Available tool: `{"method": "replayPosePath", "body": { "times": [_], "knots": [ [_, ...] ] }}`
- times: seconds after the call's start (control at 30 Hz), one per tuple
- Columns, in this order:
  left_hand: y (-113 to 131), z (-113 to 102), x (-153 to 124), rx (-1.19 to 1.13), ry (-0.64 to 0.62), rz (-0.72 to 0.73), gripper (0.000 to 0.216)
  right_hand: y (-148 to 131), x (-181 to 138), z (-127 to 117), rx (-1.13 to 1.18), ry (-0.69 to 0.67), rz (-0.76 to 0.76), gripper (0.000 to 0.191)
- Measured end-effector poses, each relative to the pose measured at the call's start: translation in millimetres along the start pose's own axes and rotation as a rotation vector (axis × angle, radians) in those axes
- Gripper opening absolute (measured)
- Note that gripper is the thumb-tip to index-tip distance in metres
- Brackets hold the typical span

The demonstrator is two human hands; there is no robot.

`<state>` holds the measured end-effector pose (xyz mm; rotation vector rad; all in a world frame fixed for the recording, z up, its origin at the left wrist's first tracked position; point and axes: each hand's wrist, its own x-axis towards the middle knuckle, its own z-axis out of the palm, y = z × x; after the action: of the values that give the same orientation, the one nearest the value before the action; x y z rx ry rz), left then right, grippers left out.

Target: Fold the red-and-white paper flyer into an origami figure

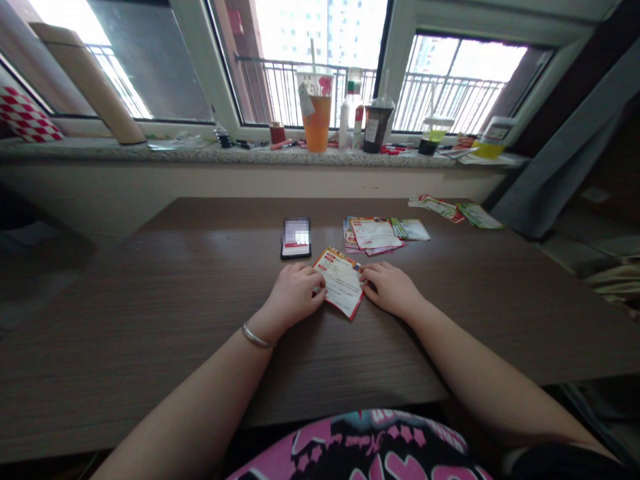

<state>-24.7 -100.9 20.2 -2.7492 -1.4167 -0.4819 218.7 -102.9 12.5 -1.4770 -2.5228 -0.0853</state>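
A white card with red and orange edges [341, 281] lies on the brown wooden table [175, 287] in front of me. My left hand [293, 293], with a silver bangle on the wrist, has its fingers curled and pinches the card's left edge. My right hand [390, 287] has its fingers bent and presses on the card's right edge. Just behind the card lies a phone [296, 238] with its screen lit. A stack of similar cards [374, 235] lies behind my right hand.
More cards [440, 208] lie near the table's far right edge. The windowsill [150, 155] holds an orange drink cup [317, 110], a dark drink cup [376, 125], a bottle [353, 107], small containers and a tan cylinder [87, 80]. A grey curtain [565, 153] hangs at right.
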Motion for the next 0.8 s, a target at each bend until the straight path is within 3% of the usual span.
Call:
{"method": "replayPosePath", "body": {
  "times": [0.23,0.4,0.8],
  "knots": [
    [-0.9,-0.6,0.2,0.010,-0.043,0.070,0.018,0.3,0.4,0.9,0.000,-0.009,0.010,0.016],
    [1.4,-2.9,-0.9,-0.037,-0.076,0.134,0.030,0.4,0.5,2.7,-0.014,-0.002,0.049,0.019],
    [5.7,-0.6,-2.0,0.057,0.052,0.113,0.020,4.2,-0.3,5.3,0.156,0.013,-0.076,0.026]
  ]
}}
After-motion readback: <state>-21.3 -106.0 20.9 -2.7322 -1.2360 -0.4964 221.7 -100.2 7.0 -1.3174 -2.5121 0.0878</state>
